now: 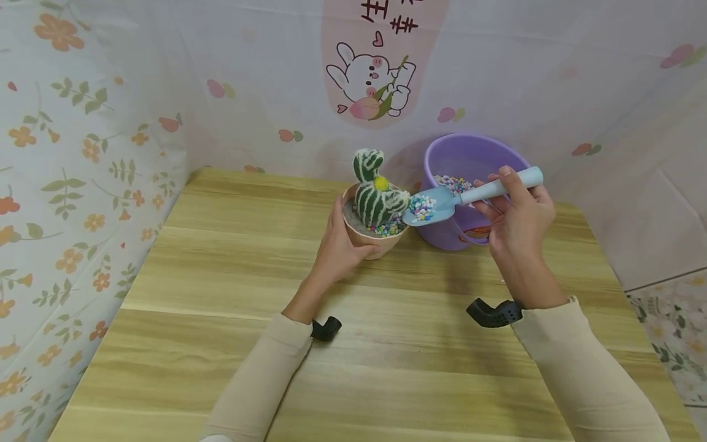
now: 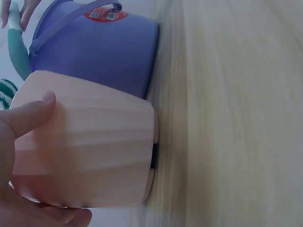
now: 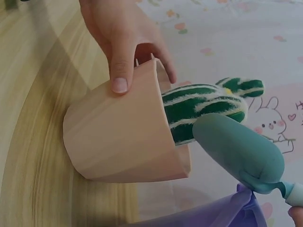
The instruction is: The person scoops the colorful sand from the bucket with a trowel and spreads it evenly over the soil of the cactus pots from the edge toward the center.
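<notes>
In the head view, the left hand [image 1: 338,245] grasps the peach pot [image 1: 385,247] from its left side, thumb across the near wall and the other fingers bent around the far side. The pot sits on the wooden table [image 1: 221,276], just beside a purple bucket [image 1: 442,238]. A green knitted cactus [image 1: 371,205] stands in it, with coloured pebbles [image 1: 391,228] by its base. The right hand [image 1: 521,218] grips the handle of the blue scoop [image 1: 440,212] between thumb and curled fingers. The blade, loaded with more pebbles, is at the pot's right rim.

In the left wrist view, the left thumb [image 2: 33,116] lies flat on the pot's wall, and curled fingertips [image 2: 79,218] show at its other side; the hand is parted just by the pot's width.

In the right wrist view, the left thumb presses outside the rim while a finger reaches over it. The scoop's tip overlaps the cactus; whether they touch, I cannot tell. Only a sliver of the right hand shows at the handle.
</notes>
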`<state>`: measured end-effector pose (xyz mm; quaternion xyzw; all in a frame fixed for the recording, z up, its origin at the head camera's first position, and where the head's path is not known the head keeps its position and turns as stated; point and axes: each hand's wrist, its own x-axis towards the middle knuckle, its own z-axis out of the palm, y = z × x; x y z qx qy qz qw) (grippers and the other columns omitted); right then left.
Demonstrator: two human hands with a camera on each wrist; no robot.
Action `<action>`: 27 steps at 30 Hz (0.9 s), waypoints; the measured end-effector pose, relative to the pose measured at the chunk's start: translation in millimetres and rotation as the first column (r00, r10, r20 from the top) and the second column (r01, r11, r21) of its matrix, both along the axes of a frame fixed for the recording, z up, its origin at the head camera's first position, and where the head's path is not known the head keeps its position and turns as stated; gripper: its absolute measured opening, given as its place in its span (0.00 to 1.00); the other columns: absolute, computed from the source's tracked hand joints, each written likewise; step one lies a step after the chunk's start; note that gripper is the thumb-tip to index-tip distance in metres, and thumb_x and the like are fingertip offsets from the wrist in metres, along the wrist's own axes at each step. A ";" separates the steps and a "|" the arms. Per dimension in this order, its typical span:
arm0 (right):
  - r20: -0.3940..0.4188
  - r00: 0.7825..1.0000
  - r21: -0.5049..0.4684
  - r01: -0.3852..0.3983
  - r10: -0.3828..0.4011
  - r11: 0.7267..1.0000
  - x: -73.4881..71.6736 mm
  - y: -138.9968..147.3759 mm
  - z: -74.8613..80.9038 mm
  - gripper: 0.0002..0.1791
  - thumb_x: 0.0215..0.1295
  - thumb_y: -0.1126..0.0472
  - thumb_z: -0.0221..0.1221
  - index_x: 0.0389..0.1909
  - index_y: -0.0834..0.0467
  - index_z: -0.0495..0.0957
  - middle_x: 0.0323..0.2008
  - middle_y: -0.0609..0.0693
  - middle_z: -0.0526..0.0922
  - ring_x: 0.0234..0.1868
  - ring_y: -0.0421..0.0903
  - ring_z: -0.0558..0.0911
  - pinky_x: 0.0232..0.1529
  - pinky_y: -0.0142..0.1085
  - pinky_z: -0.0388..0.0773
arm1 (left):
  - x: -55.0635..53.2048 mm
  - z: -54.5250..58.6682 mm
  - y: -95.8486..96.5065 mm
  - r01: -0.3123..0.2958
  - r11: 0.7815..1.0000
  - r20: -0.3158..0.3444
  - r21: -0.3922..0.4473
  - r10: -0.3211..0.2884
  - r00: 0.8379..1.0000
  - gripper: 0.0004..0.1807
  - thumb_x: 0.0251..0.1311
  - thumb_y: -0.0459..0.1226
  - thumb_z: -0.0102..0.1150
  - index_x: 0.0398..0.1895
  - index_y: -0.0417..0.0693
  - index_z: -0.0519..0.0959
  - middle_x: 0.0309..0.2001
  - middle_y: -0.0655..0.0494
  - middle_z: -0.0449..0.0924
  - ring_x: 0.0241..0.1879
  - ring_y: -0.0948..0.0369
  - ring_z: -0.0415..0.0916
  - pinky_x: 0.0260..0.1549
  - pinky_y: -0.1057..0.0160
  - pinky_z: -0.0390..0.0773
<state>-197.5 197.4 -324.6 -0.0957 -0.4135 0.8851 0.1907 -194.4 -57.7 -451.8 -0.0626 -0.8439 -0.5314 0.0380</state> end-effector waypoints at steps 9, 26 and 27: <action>-0.040 0.999 0.014 0.005 -0.004 1.000 -2.6 1.1 2.7 0.17 0.50 0.70 0.72 0.38 0.70 0.75 0.27 0.60 0.81 0.27 0.59 0.86 0.27 0.48 0.82 | 5.0 -1.1 12.9 -0.088 0.996 -0.066 -0.016 0.086 0.994 0.70 0.39 0.46 0.80 0.78 0.53 0.36 0.75 0.44 0.49 0.72 0.48 0.53 0.66 0.47 0.61; -0.053 0.998 0.047 0.019 -0.016 0.999 -5.3 -1.3 4.2 0.18 0.47 0.70 0.73 0.36 0.70 0.76 0.26 0.61 0.82 0.26 0.59 0.86 0.26 0.48 0.82 | 12.0 -1.6 27.9 -0.237 0.964 -0.172 -0.118 0.215 0.961 0.68 0.38 0.49 0.80 0.77 0.45 0.42 0.73 0.44 0.55 0.64 0.43 0.66 0.59 0.45 0.71; -0.054 0.998 0.049 0.019 -0.016 0.999 -5.5 -1.7 4.2 0.19 0.47 0.70 0.74 0.36 0.70 0.76 0.26 0.61 0.82 0.26 0.58 0.86 0.26 0.47 0.82 | 12.3 -1.7 28.4 -0.243 0.963 -0.177 -0.121 0.220 0.959 0.68 0.38 0.49 0.80 0.76 0.45 0.42 0.73 0.43 0.55 0.64 0.43 0.66 0.58 0.45 0.71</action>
